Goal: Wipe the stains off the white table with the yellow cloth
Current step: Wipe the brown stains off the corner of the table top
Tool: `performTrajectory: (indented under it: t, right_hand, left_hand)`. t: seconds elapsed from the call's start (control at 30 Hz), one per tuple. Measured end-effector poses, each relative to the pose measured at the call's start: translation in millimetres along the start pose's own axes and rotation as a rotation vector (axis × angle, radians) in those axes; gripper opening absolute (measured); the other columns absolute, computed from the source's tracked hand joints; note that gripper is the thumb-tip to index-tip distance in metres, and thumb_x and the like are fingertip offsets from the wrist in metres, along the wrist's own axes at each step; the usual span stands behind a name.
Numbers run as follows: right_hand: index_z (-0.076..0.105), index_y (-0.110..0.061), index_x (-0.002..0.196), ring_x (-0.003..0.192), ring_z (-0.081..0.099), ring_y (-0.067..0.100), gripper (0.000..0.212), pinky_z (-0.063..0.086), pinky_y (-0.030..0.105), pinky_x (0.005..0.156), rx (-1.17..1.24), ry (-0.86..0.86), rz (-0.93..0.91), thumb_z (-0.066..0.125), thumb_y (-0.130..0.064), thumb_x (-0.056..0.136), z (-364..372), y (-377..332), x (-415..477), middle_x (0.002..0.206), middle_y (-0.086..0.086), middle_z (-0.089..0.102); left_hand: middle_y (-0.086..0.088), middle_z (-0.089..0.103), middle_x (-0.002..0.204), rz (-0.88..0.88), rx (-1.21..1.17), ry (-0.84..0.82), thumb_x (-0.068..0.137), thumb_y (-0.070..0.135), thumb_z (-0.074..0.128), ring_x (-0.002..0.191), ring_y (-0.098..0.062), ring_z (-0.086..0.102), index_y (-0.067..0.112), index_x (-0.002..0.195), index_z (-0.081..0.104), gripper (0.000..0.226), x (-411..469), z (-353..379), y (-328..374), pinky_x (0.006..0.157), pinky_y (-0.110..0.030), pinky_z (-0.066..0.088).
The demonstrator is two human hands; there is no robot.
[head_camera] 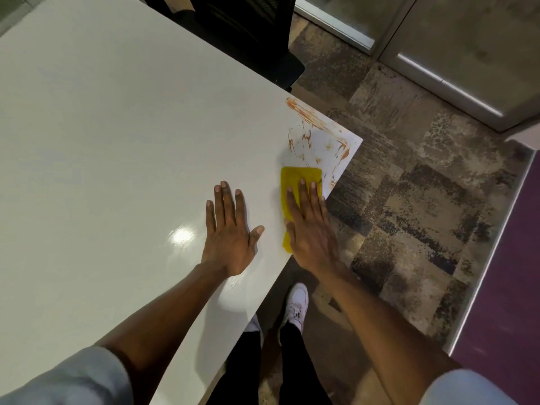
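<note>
Orange-brown stains (317, 133) smear the right corner of the white table (117, 127), running along its far edge and down toward the near edge. A folded yellow cloth (299, 175) lies flat on the table just below the stains, by the right edge. My right hand (309, 229) presses flat on the cloth, fingers stretched out over it, covering its lower half. My left hand (230, 232) rests flat on the bare table to the left of the cloth, fingers spread, holding nothing.
A black chair (251, 33) stands at the table's far side. Patterned carpet (409, 200) lies to the right of the table, with a glass partition frame (438, 80) beyond. My legs and a white shoe (296, 305) are below the table's near edge.
</note>
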State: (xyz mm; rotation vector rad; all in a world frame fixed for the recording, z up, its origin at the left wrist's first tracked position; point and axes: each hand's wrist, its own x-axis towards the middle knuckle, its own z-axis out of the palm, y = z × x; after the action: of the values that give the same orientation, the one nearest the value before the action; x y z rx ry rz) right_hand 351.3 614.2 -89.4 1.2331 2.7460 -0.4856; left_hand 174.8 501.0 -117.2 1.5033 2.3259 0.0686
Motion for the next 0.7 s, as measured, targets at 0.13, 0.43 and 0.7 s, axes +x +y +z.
performTrajectory:
  t: [0.13, 0.43, 0.7]
  right_hand:
    - [0.003, -0.016, 0.17, 0.165, -0.011, 0.036, 0.065, 0.013, 0.055, 0.134, -0.011, 0.011, 0.018, 0.02, -0.038, 0.111, 2.3, -6.6, -0.3, 0.178, 0.016, -0.005]
    - [-0.002, -0.016, 0.169, 0.164, -0.013, 0.036, 0.067, 0.013, 0.054, 0.134, -0.061, -0.044, 0.004, 0.023, -0.039, 0.112, -2.1, -0.3, 11.4, 0.177, 0.017, -0.009]
    - [-0.003, -0.017, 0.169, 0.164, -0.015, 0.037, 0.069, 0.012, 0.055, 0.134, -0.05, -0.035, 0.013, 0.025, -0.044, 0.112, 10.0, -19.6, -11.3, 0.177, 0.018, -0.011]
  left_hand:
    - [-0.023, -0.033, 0.173, -0.018, -0.003, -0.047, 0.104, 0.067, 0.012, 0.162, -0.038, -0.03, 0.008, 0.165, -0.024, 0.092, 0.1, -2.1, 2.4, 0.134, -0.061, -0.004]
    - [-0.024, -0.033, 0.173, -0.015, 0.002, -0.066, 0.105, 0.065, 0.013, 0.162, -0.039, -0.032, 0.004, 0.167, -0.019, 0.093, 4.3, -1.6, 1.3, 0.134, -0.062, -0.005]
    - [-0.023, -0.038, 0.171, -0.022, -0.014, -0.095, 0.106, 0.064, 0.012, 0.16, -0.037, -0.035, 0.005, 0.165, -0.024, 0.092, 1.0, -5.2, 1.5, 0.133, -0.062, -0.007]
